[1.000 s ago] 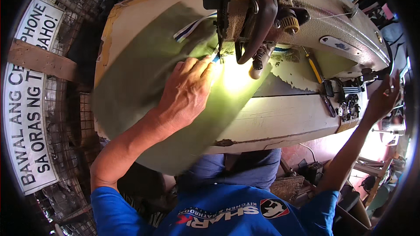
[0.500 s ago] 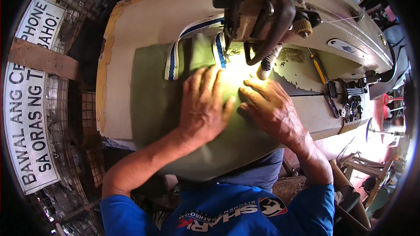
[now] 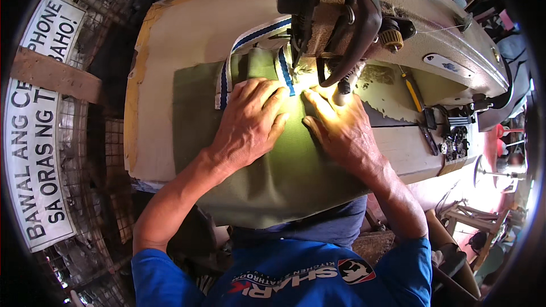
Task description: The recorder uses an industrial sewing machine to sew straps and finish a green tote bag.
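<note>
I see both hands at frame centre: left hand (image 3: pixel 250 122) and right hand (image 3: pixel 341 131), fingers spread flat, pressing the olive green canvas fabric (image 3: pixel 284 176) beside the blue-and-white striped webbing strap (image 3: pixel 227 74).

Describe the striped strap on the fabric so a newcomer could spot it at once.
Start at the sewing machine on the cream table. Olive green fabric lies flat under its head, pressed by the left hand and right hand. The strap loops across the fabric's far edge above the left fingers: the only white band with blue stripes.
</note>
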The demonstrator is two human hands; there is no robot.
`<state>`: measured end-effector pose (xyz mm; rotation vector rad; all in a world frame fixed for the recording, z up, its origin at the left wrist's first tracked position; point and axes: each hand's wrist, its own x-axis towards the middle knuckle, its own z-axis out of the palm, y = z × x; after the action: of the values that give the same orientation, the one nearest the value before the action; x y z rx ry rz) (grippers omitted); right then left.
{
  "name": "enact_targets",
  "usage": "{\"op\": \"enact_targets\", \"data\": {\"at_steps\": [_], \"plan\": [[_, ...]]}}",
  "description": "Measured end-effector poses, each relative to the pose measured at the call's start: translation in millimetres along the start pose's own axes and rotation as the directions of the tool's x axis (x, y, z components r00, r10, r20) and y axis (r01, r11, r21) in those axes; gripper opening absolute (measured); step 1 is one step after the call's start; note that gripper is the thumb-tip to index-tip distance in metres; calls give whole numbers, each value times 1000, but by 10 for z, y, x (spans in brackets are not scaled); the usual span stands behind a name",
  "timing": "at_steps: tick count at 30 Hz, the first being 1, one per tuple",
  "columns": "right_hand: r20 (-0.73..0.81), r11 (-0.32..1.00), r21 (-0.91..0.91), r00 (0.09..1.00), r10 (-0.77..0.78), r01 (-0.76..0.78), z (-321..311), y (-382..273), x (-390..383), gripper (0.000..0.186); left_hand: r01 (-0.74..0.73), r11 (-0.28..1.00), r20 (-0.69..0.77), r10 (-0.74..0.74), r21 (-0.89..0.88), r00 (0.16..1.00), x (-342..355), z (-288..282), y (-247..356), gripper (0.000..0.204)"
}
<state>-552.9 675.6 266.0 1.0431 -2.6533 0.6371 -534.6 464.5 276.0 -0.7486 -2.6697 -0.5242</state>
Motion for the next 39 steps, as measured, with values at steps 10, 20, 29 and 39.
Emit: {"op": "enact_targets", "data": {"at_steps": [10,20,29,39], "plan": [[-1,999,-29,1000,-19,19,54,22,5,40,-168,986,-18,167,-8,986,141,44,-261,20],[-12,998,-45,999,49,-49,87,-82,-4,43,-133,962,-7,135,-240,991,179,104,-426,22],[-45,995,-87,998,34,-38,88,-104,21,42,-209,953,-40,205,-218,978,195,77,-392,28],[79,993,-64,992,102,-97,67,-102,7,42,-212,960,-7,215,-182,977,192,37,-360,28]]}}
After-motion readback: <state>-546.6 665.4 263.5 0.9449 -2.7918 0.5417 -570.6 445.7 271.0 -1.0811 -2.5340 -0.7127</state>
